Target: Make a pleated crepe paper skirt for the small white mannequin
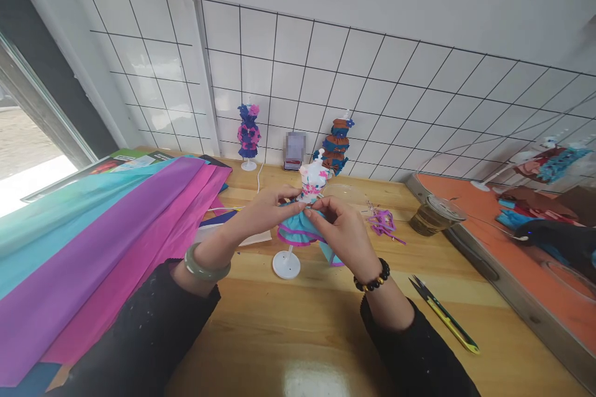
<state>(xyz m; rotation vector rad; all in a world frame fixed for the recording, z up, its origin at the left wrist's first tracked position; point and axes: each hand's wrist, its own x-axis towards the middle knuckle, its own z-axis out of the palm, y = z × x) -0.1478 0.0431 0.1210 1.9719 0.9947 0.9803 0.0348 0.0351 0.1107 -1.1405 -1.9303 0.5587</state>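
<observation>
A miniature dress form (315, 177) with a white bodice printed in pink stands on a round white base (286, 265). Around its waist sits a turquoise doll skirt (298, 227) with purple trim along its tiers. From the left, my left hand (266, 212) grips the skirt at the waist, thumb in front and fingers behind. My right hand (339, 227) pinches the waist of the skirt from the other side, thumb and fingertips together. Part of the waistline is hidden behind the fingers. A turquoise piece with purple edging (331, 254) hangs below my right hand.
Sheets of coloured crepe paper (121, 229) cover the left side. Thread snips (444, 315), a purple ribbon tangle (384, 223) and a lidded cup (435, 214) lie to the right. Two dressed forms, one blue-pink (248, 133) and one brown-blue (336, 146), flank a phone (295, 150) at the wall.
</observation>
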